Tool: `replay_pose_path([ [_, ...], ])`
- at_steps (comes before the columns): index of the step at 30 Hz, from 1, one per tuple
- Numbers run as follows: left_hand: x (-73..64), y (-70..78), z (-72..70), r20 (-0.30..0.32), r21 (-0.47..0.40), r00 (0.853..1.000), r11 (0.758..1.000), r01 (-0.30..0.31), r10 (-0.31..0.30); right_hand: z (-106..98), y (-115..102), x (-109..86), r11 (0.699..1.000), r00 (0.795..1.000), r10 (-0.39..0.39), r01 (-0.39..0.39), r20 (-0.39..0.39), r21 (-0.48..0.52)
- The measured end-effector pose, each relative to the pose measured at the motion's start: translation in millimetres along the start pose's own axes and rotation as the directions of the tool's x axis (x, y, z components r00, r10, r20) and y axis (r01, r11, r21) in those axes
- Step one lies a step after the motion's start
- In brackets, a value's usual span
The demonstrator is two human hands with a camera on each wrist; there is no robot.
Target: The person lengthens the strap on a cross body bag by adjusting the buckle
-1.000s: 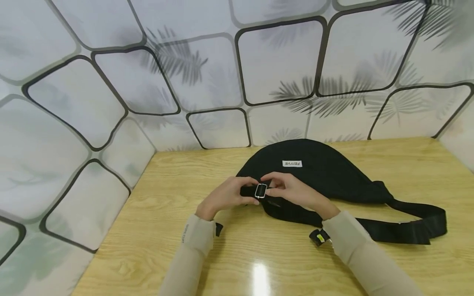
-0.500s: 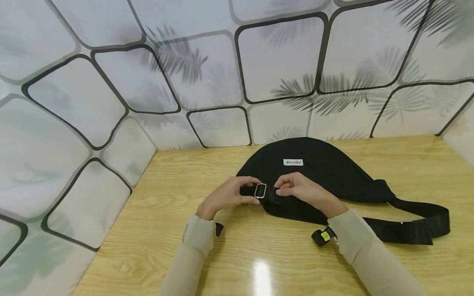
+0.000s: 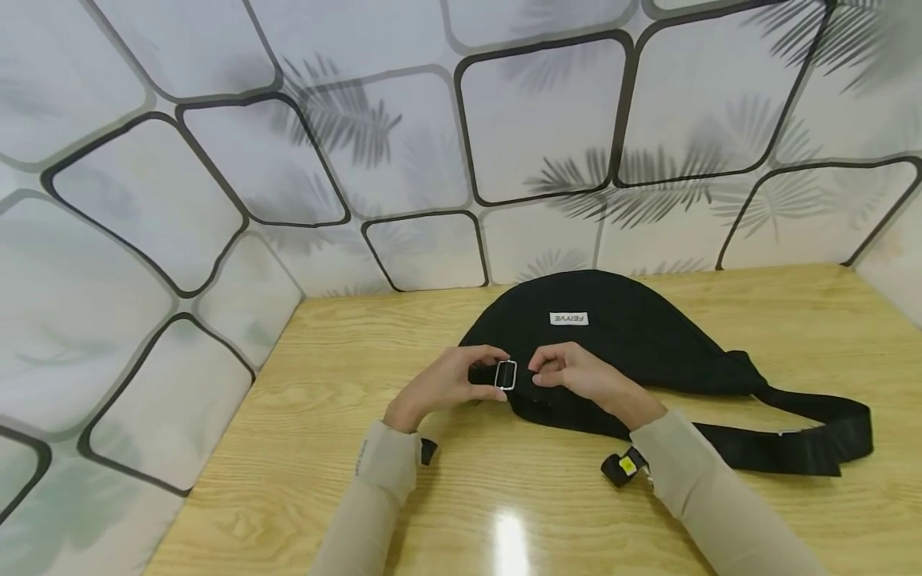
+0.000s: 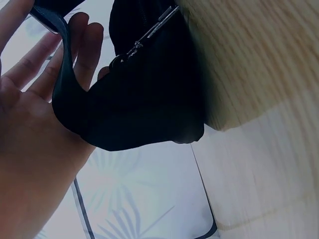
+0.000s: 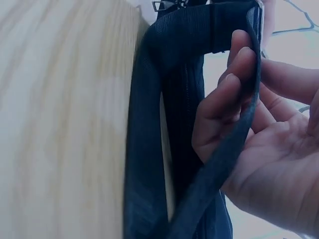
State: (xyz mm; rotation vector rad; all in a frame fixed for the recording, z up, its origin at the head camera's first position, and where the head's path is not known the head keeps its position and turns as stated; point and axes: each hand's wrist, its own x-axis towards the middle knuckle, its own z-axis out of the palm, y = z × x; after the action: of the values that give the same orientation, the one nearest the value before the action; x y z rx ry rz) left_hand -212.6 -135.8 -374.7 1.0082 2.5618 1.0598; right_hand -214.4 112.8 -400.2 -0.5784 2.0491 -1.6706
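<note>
A black waist bag (image 3: 612,336) with a small white label lies on the wooden table. My left hand (image 3: 445,382) grips its strap beside a silver slider buckle (image 3: 507,375), thumb below and fingers above. In the left wrist view the webbing loops down past the left palm to the bag's end, near a zip pull (image 4: 149,32). Just right of the buckle, my right hand (image 3: 587,382) pinches the strap (image 5: 249,112) between thumb and fingers. The right wrist view has this strap running down across the palm, with another strap length (image 5: 144,149) behind it.
A black buckle end (image 3: 618,468) with a yellow tag lies by the right sleeve. Another black strap end (image 3: 428,451) shows beside the left cuff. The rest of the strap (image 3: 792,448) loops out to the right. A patterned wall (image 3: 418,248) stands behind the table.
My right hand has moved a little to the right, away from the slider buckle, then slightly back. The left hand stays nearly still at the buckle, and the bag has not moved.
</note>
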Motion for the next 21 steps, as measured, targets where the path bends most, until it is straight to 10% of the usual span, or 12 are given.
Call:
replay_pose_path([
  [12, 2.7, 0.7, 6.2, -0.011, 0.006, 0.996, 0.996, -0.086, 0.086, 10, 0, 2.8, 0.991, 0.999, -0.033, 0.032, 0.007, 0.127],
  [21, -1.1, 3.5, 0.0, -0.015, 0.030, 0.998, 0.998, -0.058, 0.059, -13, 2, -3.6, 0.999, 0.991, 0.047, -0.044, 0.124, -0.022],
])
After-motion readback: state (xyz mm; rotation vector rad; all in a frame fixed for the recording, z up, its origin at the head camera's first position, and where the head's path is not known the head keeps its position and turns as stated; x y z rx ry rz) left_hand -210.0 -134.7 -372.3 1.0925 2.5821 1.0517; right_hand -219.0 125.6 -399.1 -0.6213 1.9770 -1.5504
